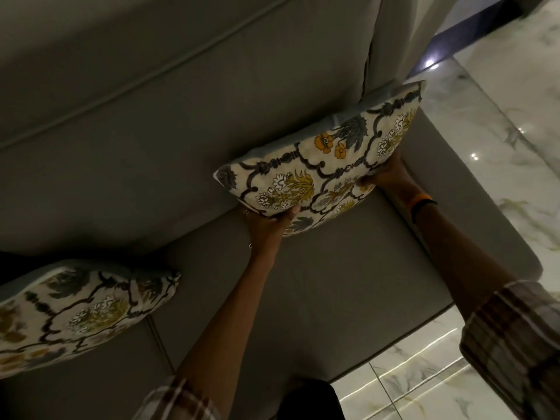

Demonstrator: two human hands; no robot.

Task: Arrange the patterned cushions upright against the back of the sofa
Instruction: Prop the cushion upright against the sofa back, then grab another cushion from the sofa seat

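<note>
Flowery cloth covers the cushion [315,165] I hold in the middle of the frame, my left hand [266,222] curled around its bottom edge and my right hand [385,174] gripping its side, with it standing against the sofa back [151,116]. I think this one is nearly done, but the second cushion [75,310] at the lower left looks tilted, so it may be left to do. Grey sofa seat [318,298] lies under my arms, and shiny marble floor [515,131] fills the right side.

Pretty dim overall, sofa [151,116] sunk in murky shadow. Small glare spots are seen on the glossy floor [500,131] at right. Edges are warped and slightly blurred.
</note>
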